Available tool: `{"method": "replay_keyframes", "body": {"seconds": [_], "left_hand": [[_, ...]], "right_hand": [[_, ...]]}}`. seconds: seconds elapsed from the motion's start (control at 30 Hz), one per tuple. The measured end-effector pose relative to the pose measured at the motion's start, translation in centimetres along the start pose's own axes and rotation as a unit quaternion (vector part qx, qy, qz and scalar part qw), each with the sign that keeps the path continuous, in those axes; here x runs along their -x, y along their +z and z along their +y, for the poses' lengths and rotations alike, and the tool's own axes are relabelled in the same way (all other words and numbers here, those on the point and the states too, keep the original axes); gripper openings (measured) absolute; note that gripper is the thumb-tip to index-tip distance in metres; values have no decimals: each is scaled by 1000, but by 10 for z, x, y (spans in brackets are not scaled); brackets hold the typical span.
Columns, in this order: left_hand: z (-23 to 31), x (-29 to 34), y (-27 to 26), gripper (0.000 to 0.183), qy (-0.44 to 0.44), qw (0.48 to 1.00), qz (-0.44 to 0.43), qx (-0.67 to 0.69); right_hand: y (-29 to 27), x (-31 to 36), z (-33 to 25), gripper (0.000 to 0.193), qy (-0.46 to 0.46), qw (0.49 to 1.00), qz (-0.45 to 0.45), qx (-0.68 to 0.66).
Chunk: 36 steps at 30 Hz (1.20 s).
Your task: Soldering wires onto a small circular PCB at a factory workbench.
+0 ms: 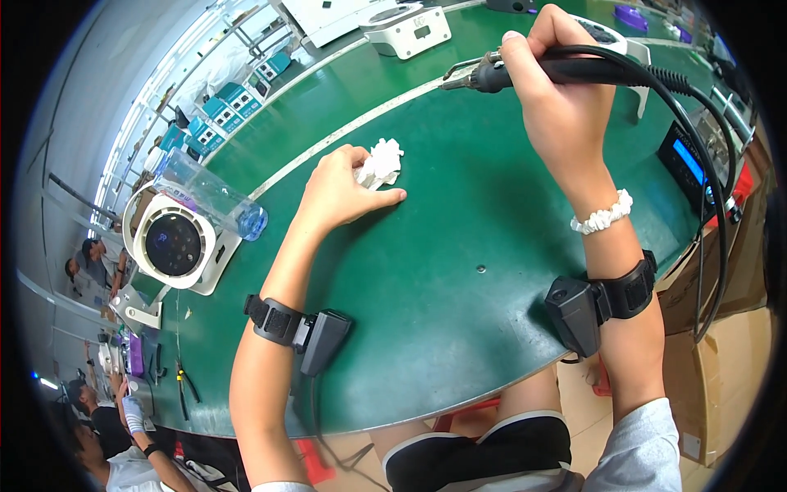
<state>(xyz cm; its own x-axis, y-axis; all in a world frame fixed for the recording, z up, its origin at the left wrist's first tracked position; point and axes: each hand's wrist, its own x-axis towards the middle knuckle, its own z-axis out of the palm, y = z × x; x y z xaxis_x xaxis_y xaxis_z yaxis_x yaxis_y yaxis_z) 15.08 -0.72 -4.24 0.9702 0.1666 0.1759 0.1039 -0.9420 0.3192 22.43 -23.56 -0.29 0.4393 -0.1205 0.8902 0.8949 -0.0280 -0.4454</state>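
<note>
My left hand [332, 190], reaching over the middle of the green table [443, 238], is closed on a crumpled white tissue [384, 161] that sticks out past the fingers. Raised at the upper right, my right hand [566, 111] wraps round the black handle of a soldering iron [493, 76]. Its metal tip, with a thin bent tube alongside, points left above the table. A thick black cable [677, 79] runs from the handle down the right side. At the right edge stands a black soldering station [687, 168] with a lit blue display.
At the left, a clear plastic bottle [209, 197] lies beside a round-faced white device [172, 242]. Pliers [184, 385] lie near the left edge. A white housing [406, 31] stands far back. Cardboard boxes [734, 377] are below right; other people sit at the far left.
</note>
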Motion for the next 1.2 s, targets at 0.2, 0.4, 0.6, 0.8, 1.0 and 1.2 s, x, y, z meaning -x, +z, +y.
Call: {"method": "replay_keyframes", "body": {"seconds": [0.2,0.4,0.6,0.8,1.0,1.2], "left_hand": [[6,2,-1,73,-3,1000,14,0],[4,3,-3,71,-6,1000,11,10],[8,3,-1,71,-11,1000,17,-8],[5,3,0,68,-1,1000,23,-7],[9,1,-1,58,-20,1000,-8,0],[2,24,9,45,34,993,47,102]], "right_hand": [[0,-1,-1,22,-12,1000,1,-20],[1,-3,-4,22,-32,999,6,13],[-1,-3,-6,23,-43,999,6,19],[-2,-4,-8,23,-43,999,-9,-10],[8,-5,1,23,-57,998,-9,-5],[-1,-2,-9,24,-56,998,-16,-8]]}}
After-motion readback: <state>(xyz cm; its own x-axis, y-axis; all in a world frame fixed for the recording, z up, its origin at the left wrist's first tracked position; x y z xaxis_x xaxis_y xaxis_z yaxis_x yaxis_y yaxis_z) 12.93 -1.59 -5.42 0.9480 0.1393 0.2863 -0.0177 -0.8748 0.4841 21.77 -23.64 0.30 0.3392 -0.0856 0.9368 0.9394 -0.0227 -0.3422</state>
